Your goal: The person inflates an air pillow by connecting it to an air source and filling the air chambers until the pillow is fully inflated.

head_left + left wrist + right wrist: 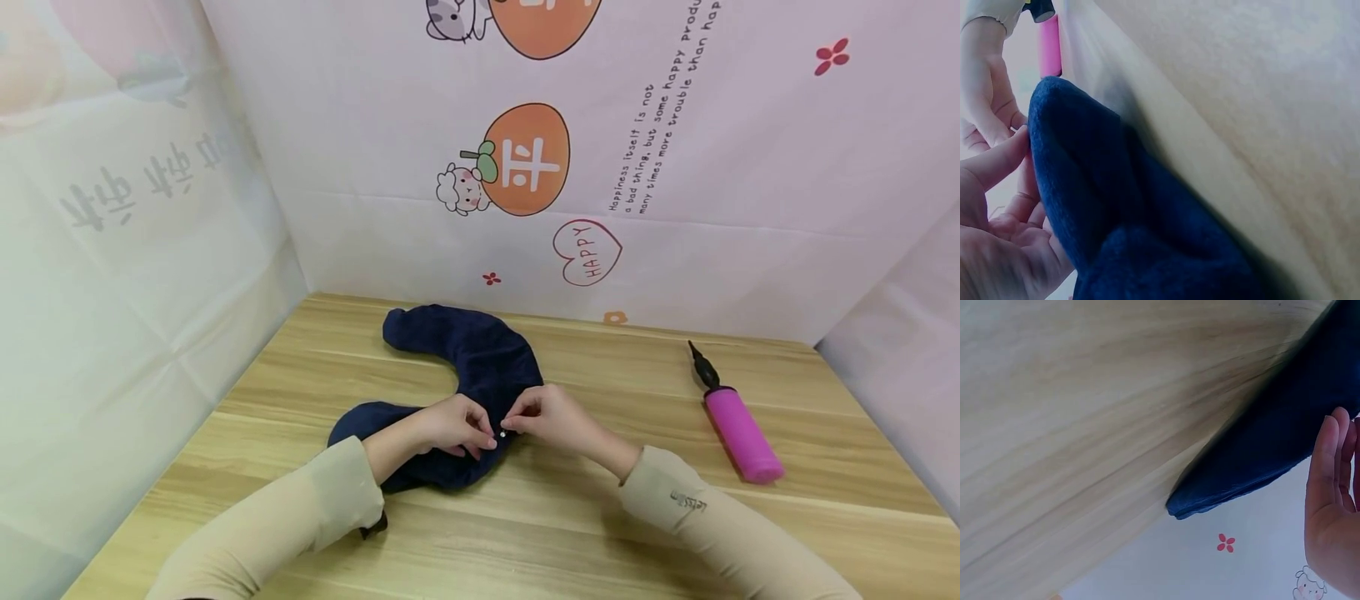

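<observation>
A navy-blue U-shaped neck pillow (pixel 491 350) lies on the wooden table, its surface soft and creased. At its near right edge a small white valve (pixel 503 433) shows. My left hand (pixel 456 423) pinches the pillow's fabric between thumb and fingers just left of the valve; in the left wrist view, its thumb (pixel 1004 156) presses on the pillow's edge. From the other side my right hand (pixel 558 421) has its thumb and forefinger tips together at the valve. The right wrist view shows the right hand (pixel 1332 500) beside the dark fabric, its fingertips hidden.
To the right lies a pink hand pump (pixel 742 437) with a black nozzle pointing away. A small black piece (pixel 373 525) pokes out by the left sleeve. White printed cloth (pixel 375 167) hangs behind the table's far edge and along both sides.
</observation>
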The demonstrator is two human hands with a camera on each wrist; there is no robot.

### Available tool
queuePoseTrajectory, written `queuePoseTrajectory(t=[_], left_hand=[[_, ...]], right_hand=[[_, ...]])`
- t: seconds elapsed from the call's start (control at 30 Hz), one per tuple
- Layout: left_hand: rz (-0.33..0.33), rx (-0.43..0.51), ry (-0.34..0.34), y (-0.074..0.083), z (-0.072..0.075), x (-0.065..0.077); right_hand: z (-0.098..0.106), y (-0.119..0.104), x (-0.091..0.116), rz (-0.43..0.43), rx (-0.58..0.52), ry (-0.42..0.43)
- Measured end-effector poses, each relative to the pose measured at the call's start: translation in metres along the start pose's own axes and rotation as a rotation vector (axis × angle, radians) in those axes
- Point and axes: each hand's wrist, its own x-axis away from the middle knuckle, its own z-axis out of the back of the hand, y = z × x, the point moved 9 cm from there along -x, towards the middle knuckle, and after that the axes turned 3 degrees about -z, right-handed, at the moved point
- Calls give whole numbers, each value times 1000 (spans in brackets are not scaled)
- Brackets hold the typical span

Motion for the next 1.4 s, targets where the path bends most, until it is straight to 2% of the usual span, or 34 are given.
queuePoseTrajectory(t=[0.23, 0.43, 0.53, 0.67, 0.83, 1.0, 1.17, 1.4], left_hand=[[11, 25, -9, -1, 1, -1], [17, 41, -13, -3, 1, -2], [20, 46, -15, -3, 1, -2], [22, 43, -15, -4, 1, 0], [25, 33, -20, -8, 2, 1], [25, 23, -37, -12, 2, 1], [18, 22, -66, -12, 1, 1], [21, 21, -81, -14, 1, 7]], right_hand=[[3, 15, 0, -98, -86, -16], [3, 35, -1, -248, -245, -70], [4, 43, -1, -295, -303, -92], [6, 50, -3, -313, -352, -110], [15, 62, -3, -356, -398, -57], [17, 68, -3, -383, -385, -56], [21, 71, -4, -365, -374, -60], [35, 80, -4, -361, -366, -21]])
